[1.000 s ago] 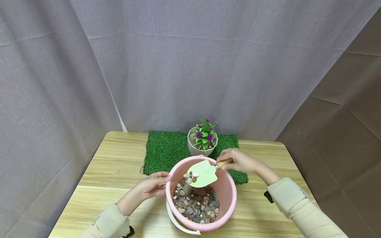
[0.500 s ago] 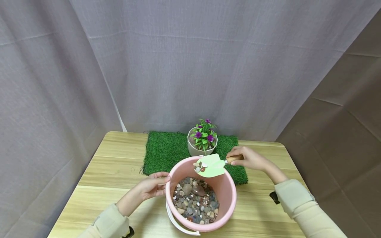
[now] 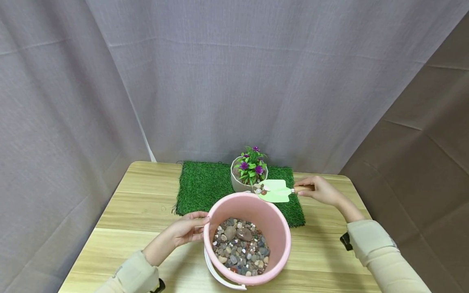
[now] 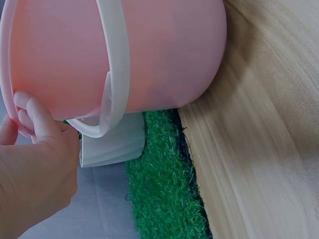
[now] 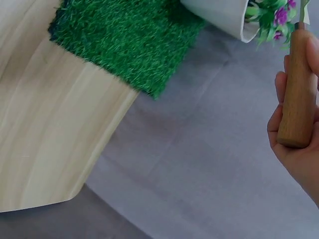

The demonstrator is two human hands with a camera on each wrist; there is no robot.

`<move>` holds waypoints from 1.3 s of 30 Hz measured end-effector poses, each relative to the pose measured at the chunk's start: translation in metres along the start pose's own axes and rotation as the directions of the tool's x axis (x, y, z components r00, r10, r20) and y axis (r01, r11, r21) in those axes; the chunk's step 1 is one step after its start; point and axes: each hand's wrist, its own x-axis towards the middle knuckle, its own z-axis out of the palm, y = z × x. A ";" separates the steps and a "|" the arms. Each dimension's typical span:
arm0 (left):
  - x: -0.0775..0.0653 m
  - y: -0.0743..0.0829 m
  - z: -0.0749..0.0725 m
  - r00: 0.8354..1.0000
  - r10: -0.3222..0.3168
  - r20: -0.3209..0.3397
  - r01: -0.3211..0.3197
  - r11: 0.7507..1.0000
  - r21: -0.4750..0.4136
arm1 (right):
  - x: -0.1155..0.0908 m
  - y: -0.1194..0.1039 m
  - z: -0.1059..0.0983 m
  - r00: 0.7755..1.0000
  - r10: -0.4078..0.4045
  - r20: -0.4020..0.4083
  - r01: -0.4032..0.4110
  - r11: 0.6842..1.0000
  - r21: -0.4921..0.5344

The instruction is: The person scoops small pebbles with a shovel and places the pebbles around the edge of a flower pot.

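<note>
My left hand [image 3: 184,232] grips the rim of a pink bucket [image 3: 277,237] on its left side; in the left wrist view its fingers [image 4: 37,112] curl over the edge. Pebbles [image 3: 239,249] cover the bucket's bottom, two bigger stones among them. My right hand [image 3: 322,191] holds a light green garden trowel [image 3: 280,192] by its wooden handle [image 5: 298,92], fingers wrapped round it. Several small stones [image 3: 261,190] lie at the blade's tip. The blade is level with the bucket's far edge and overlaps the front of a white flowerpot [image 3: 239,186] holding a purple-flowered plant [image 3: 253,166].
The pot stands on a green turf mat [image 3: 205,183] at the back of the wooden table [image 3: 135,203]. A white bucket handle [image 3: 220,276] hangs down at the bucket's near left side. Grey curtains [image 3: 234,89] surround the table.
My right hand has carried the trowel with its stones up and to the right, from over the inside of the bucket to its far rim beside the flowerpot. The left hand has stayed put.
</note>
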 end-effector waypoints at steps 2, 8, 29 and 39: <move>0.000 0.000 0.000 1.000 -0.002 -0.001 0.002 1.000 0.000 | -0.001 0.003 -0.001 1.000 0.014 -0.008 -0.013 1.000 0.022; -0.001 0.001 0.001 1.000 -0.004 -0.009 0.004 1.000 0.003 | 0.000 0.011 -0.005 0.998 0.041 -0.041 -0.041 0.999 0.005; -0.001 0.001 0.002 1.000 -0.001 -0.008 0.002 1.000 0.010 | 0.013 0.052 0.007 0.965 0.229 -0.131 -0.239 0.969 -0.070; -0.002 0.002 0.002 1.000 0.004 -0.003 -0.004 1.000 0.018 | 0.042 0.040 0.013 0.933 0.325 -0.152 -0.347 0.926 -0.149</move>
